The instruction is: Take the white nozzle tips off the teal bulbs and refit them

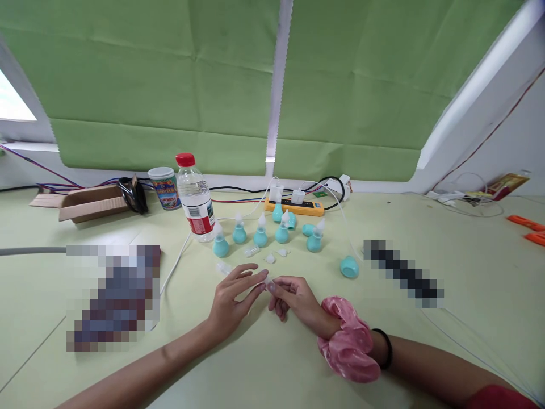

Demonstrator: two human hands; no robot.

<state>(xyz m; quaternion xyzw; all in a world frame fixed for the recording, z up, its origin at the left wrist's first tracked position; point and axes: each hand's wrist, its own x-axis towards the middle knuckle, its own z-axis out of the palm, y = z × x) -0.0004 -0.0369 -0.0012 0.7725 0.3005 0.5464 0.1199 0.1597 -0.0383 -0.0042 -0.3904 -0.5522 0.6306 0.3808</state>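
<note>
Over the middle of the table, my left hand (pixel 234 298) and my right hand (pixel 300 301) meet at their fingertips. Thumb and index finger of each are pinched on a small translucent plastic piece (pixel 268 280), mostly hidden by the fingers. Just beyond them lie a clear plastic tube (pixel 252 250), another clear piece (pixel 223 268) and two small white tips (pixel 270 258). Behind these, several teal nasal aspirators (pixel 260 233) stand upright with translucent nozzles. A loose teal bulb (pixel 349 267) lies to the right. My right wrist wears a pink scrunchie (pixel 349 341).
At the back are an orange power strip (pixel 293 205) with white chargers, a red-capped bottle (pixel 196 199), a printed cup (pixel 165 187) and an open cardboard box (pixel 93 203). Blurred-out objects lie left and right. White cables cross the table. Orange-handled tools (pixel 528 224) lie far right.
</note>
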